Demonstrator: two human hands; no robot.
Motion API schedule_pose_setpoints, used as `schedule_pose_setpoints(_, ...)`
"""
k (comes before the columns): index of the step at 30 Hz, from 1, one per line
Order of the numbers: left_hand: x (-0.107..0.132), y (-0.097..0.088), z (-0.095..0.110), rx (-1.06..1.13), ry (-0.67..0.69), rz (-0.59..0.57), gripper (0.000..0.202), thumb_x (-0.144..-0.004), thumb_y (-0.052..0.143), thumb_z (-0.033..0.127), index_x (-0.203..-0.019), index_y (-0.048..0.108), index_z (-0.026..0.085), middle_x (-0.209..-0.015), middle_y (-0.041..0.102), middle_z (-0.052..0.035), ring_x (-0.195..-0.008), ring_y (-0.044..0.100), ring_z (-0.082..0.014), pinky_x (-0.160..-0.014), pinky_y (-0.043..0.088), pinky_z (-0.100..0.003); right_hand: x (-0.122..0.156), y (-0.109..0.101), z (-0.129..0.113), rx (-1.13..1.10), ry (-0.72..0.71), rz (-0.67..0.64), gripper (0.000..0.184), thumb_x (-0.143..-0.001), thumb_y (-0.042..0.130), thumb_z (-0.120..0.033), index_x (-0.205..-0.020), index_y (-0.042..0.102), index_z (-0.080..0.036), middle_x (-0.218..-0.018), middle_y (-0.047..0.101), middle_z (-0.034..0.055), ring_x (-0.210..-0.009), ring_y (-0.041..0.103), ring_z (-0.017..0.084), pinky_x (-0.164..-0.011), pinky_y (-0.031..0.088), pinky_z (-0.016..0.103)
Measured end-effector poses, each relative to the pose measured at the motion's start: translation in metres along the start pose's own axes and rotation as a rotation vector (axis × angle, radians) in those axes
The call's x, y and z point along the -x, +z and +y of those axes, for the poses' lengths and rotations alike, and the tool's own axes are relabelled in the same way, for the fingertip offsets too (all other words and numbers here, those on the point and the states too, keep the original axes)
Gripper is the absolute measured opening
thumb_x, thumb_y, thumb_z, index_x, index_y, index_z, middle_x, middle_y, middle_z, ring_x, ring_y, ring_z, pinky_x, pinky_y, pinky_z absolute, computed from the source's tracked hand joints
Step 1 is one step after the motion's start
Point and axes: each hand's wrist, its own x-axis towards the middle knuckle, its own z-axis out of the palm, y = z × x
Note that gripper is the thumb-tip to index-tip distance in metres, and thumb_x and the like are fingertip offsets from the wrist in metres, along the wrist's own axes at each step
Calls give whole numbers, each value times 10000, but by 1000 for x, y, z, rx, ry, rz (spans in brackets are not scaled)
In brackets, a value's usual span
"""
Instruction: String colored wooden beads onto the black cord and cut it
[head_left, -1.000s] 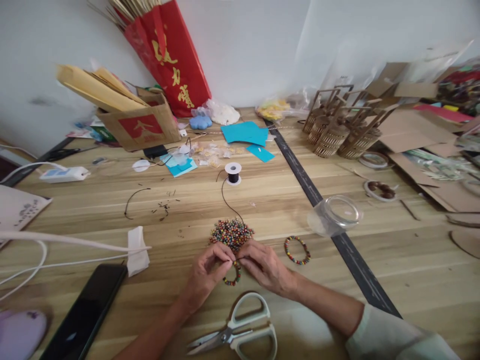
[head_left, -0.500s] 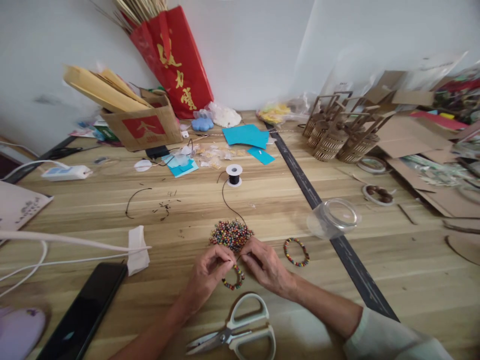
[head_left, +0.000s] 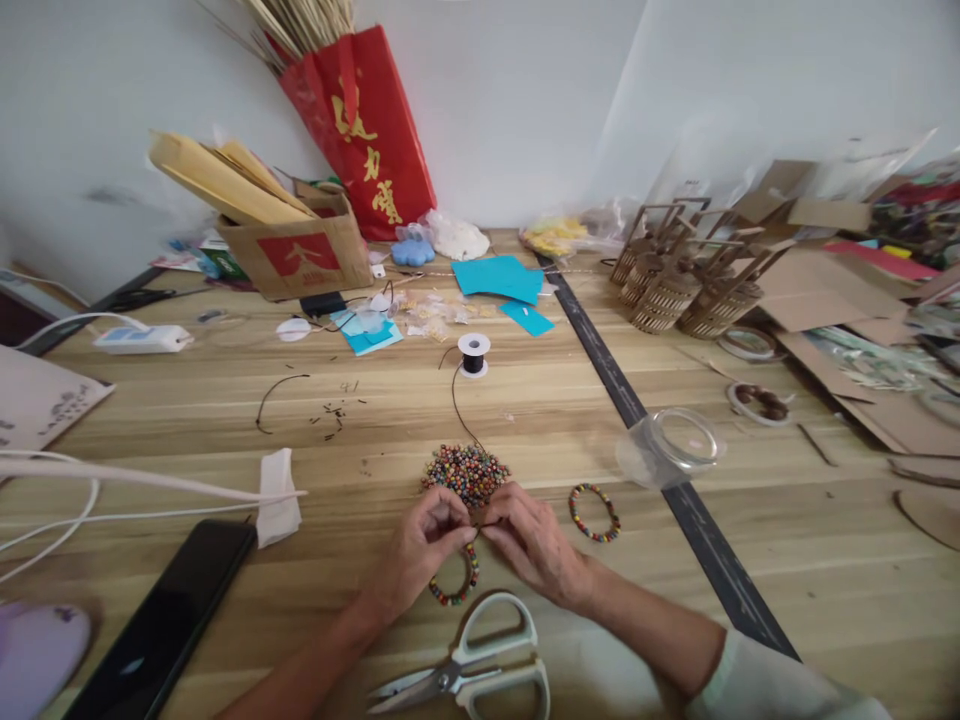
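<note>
Between my two hands a dark cord runs from a string of colourful beads (head_left: 454, 598), which hangs in a loop below the fingers. My left hand (head_left: 427, 540) is closed, thumb and forefinger pinching the cord near the top of the loop. Opposite it, my right hand (head_left: 536, 545) also pinches the cord, its fingers pressed together. A pile of small multicoloured beads (head_left: 466, 472) lies just beyond the fingertips. Behind it stands a white spool of black cord (head_left: 473, 356), its free end trailing to the pile. On the right rests a beaded bracelet (head_left: 595, 513).
Scissors (head_left: 450, 678) lie in front of my hands, blades leftward. A black phone (head_left: 165, 620) and white cables are at left. A clear plastic jar (head_left: 671, 447) lies at right, near bamboo baskets (head_left: 660, 290). Short cord scraps (head_left: 330, 417) are scattered left of the spool.
The bead loop has swung slightly left and lower beneath my fingers. Both hands keep pinching, with the fingertips shifted a little. The whole view has shifted slightly.
</note>
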Motion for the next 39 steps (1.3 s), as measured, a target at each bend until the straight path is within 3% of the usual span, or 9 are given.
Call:
schedule_pose_setpoints(7,0,1,-6,-20,-30,-27,206,-671,755,273,-669,599,138,-617,577,12,-607,518,-121,-593,409,-222,1,-1,0,24,-49,-12,115,-981,430,-189,-977,546,-191,-873,587,63,-827,567,168,-697,485,266)
schedule_pose_setpoints(16,2,4,-5,-82,-13,-162,186,-719,723,275,-660,637,121,-607,563,16,-598,481,-112,-560,364,-211,4,1,1,124,-121,-75,175,-999,409,-261,-1018,571,-199,-954,571,74,-816,585,151,-687,510,256)
schedule_pose_setpoints(22,0,0,-3,31,-10,-100,214,-677,760,309,-672,634,136,-651,607,2,-644,532,-132,-619,420,-228,6,0,0,54,-35,13,163,-958,492,-252,-1109,516,-196,-1022,552,103,-978,561,204,-778,529,321)
schedule_pose_setpoints(28,-3,-5,-3,39,-35,-55,202,-659,776,298,-687,649,143,-653,629,-4,-647,549,-138,-633,437,-239,6,2,4,70,-36,-91,177,-982,411,-185,-1103,539,-196,-1007,595,97,-938,593,180,-759,520,290)
schedule_pose_setpoints(39,-2,-5,-2,39,-21,-59,186,-667,768,289,-689,651,146,-667,635,-11,-665,557,-144,-646,445,-243,4,2,4,-6,-9,-112,103,-969,453,-186,-1006,549,-191,-917,607,72,-828,590,158,-696,498,263)
